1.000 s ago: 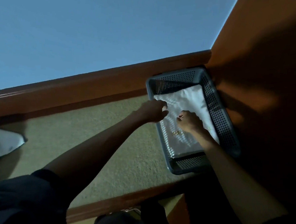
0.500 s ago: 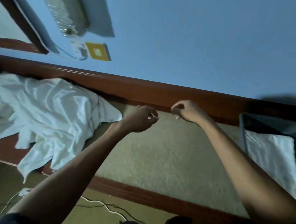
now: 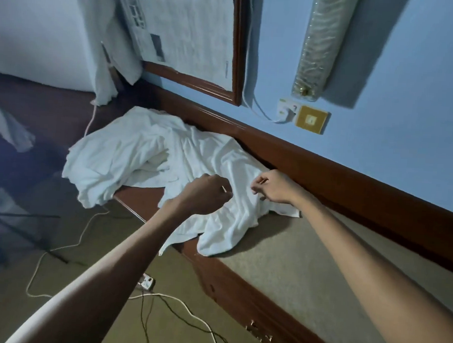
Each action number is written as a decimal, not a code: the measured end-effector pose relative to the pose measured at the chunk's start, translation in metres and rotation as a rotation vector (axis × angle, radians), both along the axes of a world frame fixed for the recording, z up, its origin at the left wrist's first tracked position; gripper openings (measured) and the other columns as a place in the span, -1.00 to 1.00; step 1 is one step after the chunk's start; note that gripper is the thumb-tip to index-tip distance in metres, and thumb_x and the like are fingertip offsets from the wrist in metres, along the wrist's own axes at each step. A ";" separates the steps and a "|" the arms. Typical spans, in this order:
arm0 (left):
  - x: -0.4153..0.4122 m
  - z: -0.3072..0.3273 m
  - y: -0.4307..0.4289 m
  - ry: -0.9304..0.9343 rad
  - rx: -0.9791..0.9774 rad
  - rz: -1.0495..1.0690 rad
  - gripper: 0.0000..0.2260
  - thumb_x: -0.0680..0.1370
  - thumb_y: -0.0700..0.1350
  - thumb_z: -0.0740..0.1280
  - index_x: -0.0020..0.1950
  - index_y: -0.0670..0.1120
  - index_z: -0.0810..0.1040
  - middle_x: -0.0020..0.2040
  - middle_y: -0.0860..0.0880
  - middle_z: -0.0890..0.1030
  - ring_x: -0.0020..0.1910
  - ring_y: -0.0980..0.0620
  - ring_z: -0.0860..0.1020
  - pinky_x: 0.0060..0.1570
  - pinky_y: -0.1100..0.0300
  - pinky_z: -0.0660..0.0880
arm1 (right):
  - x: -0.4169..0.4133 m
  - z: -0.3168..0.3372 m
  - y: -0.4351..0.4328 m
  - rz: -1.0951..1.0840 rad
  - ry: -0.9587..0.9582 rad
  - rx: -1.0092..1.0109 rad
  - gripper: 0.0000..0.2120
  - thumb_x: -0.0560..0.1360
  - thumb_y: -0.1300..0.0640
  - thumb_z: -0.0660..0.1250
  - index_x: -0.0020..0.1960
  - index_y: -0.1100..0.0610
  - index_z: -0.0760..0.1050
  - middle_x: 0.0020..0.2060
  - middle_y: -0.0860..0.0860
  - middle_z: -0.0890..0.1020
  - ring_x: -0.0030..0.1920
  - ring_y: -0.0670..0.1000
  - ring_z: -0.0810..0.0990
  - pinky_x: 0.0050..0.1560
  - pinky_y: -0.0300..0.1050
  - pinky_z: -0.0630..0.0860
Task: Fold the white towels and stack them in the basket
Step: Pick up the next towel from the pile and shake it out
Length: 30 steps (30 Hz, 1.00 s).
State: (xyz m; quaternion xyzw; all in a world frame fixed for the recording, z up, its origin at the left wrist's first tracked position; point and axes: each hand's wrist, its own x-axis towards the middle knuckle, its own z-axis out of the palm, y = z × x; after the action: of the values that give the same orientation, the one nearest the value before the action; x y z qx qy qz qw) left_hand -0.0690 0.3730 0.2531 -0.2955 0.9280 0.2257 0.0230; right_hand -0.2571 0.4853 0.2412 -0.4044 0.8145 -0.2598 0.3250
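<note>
While our left hand (image 3: 205,194) and right hand (image 3: 272,186) hung, fingers curled, maybe already on cloth, over the white towels (image 3: 146,155) heaped at the desk (image 3: 308,257) edge, we risked dragging several down together.

Pale blue wall (image 3: 398,116) carries a brown-framed white board (image 3: 189,34) above a dark red-brown wooden ledge (image 3: 353,180); white cables (image 3: 177,300) cross olive carpet (image 3: 98,264).

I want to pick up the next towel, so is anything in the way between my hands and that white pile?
Nothing visible does. The left hand and right hand, fingers curled, are directly over the near edge of the white towel pile; whether they touch it yet is unclear.
</note>
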 end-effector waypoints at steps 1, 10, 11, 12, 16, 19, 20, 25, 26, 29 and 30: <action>0.011 -0.003 -0.011 -0.003 0.000 0.029 -0.81 0.64 0.05 0.27 0.13 0.10 0.66 0.05 0.06 0.69 0.11 0.01 0.57 0.09 0.00 0.56 | 0.006 0.001 -0.012 0.008 0.005 0.013 -0.82 0.59 0.08 0.36 0.00 0.18 0.65 -0.11 0.01 0.73 -0.10 0.02 0.72 -0.20 -0.17 0.55; 0.062 -0.031 -0.092 -0.041 0.007 0.180 -0.84 0.60 0.03 0.26 0.06 0.15 0.64 -0.03 0.08 0.71 0.00 0.00 0.63 -0.09 0.08 0.53 | 0.039 -0.016 -0.106 0.094 0.001 0.038 -0.80 0.60 0.04 0.30 0.01 0.15 0.62 -0.10 -0.05 0.72 -0.17 -0.05 0.71 -0.21 -0.18 0.54; 0.063 -0.032 -0.104 -0.033 0.001 0.191 -0.83 0.60 0.02 0.26 0.06 0.14 0.65 -0.05 0.09 0.71 -0.01 0.00 0.64 -0.08 0.08 0.56 | 0.040 -0.020 -0.119 0.103 -0.003 0.034 -0.79 0.60 0.04 0.30 0.02 0.15 0.61 -0.08 -0.04 0.72 -0.17 -0.04 0.71 -0.24 -0.19 0.51; 0.063 -0.032 -0.117 -0.027 -0.017 0.198 -0.82 0.60 0.02 0.26 0.07 0.13 0.65 -0.05 0.08 0.71 -0.02 0.00 0.65 -0.05 0.05 0.59 | 0.040 -0.024 -0.133 0.106 -0.008 0.027 -0.79 0.60 0.03 0.30 0.02 0.16 0.61 -0.08 -0.04 0.73 -0.16 -0.02 0.72 -0.25 -0.20 0.49; 0.053 -0.033 -0.176 -0.014 -0.116 0.216 -0.81 0.58 -0.06 0.26 0.02 0.13 0.66 -0.02 0.03 0.70 -0.01 -0.06 0.63 -0.04 -0.05 0.61 | 0.035 -0.044 -0.193 0.077 -0.056 -0.006 -0.79 0.59 0.07 0.35 0.02 0.22 0.60 -0.12 0.04 0.74 -0.19 0.05 0.73 -0.23 -0.16 0.56; 0.031 -0.042 -0.232 -0.019 -0.158 0.241 -0.78 0.56 -0.06 0.19 -0.02 0.16 0.61 -0.05 -0.01 0.68 -0.05 -0.10 0.61 -0.10 -0.04 0.62 | 0.027 -0.070 -0.241 0.050 -0.082 -0.003 -0.80 0.59 0.08 0.37 -0.02 0.24 0.59 -0.18 0.07 0.74 -0.29 0.04 0.69 -0.42 -0.29 0.46; 0.022 -0.047 -0.251 -0.019 -0.166 0.238 -0.78 0.55 -0.03 0.16 -0.03 0.17 0.59 -0.04 -0.01 0.67 -0.06 -0.12 0.62 -0.10 -0.05 0.62 | 0.023 -0.081 -0.258 0.041 -0.093 0.008 -0.81 0.58 0.07 0.37 -0.03 0.21 0.60 -0.18 0.07 0.74 -0.29 0.04 0.69 -0.44 -0.32 0.45; -0.025 -0.088 -0.340 -0.115 -0.170 0.158 -0.72 0.64 -0.04 0.21 0.33 0.05 0.54 0.22 -0.04 0.62 0.20 -0.13 0.57 0.07 -0.02 0.55 | 0.016 -0.133 -0.334 0.040 -0.083 0.099 -0.81 0.53 0.05 0.29 0.02 0.12 0.62 0.03 0.07 0.69 0.05 0.12 0.66 0.13 -0.04 0.59; -0.031 -0.096 -0.353 -0.141 -0.167 0.127 -0.68 0.65 -0.08 0.23 0.41 0.02 0.50 0.31 -0.04 0.57 0.28 -0.12 0.53 0.13 -0.03 0.52 | 0.017 -0.141 -0.346 0.058 -0.060 0.116 -0.83 0.54 0.05 0.29 -0.03 0.10 0.61 0.00 0.07 0.66 0.05 0.16 0.62 0.11 -0.06 0.55; -0.049 -0.120 -0.386 -0.224 -0.171 0.023 -0.55 0.66 -0.15 0.24 0.56 0.00 0.34 0.53 -0.01 0.37 0.43 -0.15 0.37 0.27 -0.07 0.45 | 0.019 -0.165 -0.375 0.106 0.006 0.140 -0.64 0.55 0.05 0.33 -0.35 -0.01 0.27 -0.25 0.02 0.49 -0.09 0.16 0.44 -0.05 -0.11 0.31; -0.053 -0.129 -0.395 -0.263 -0.189 -0.019 -0.53 0.67 -0.16 0.24 0.59 0.02 0.30 0.57 0.02 0.31 0.45 -0.14 0.34 0.28 -0.06 0.44 | 0.019 -0.173 -0.381 0.097 0.018 0.149 -0.59 0.55 0.02 0.35 -0.35 0.00 0.20 -0.22 0.07 0.52 -0.08 0.20 0.47 -0.05 -0.11 0.29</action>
State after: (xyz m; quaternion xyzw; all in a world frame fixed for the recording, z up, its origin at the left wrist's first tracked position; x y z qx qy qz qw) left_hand -0.1224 -0.0224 0.1245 -0.3143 0.9370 0.0965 0.1184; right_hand -0.2376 0.1041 0.0679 -0.4201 0.8139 -0.1787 0.3593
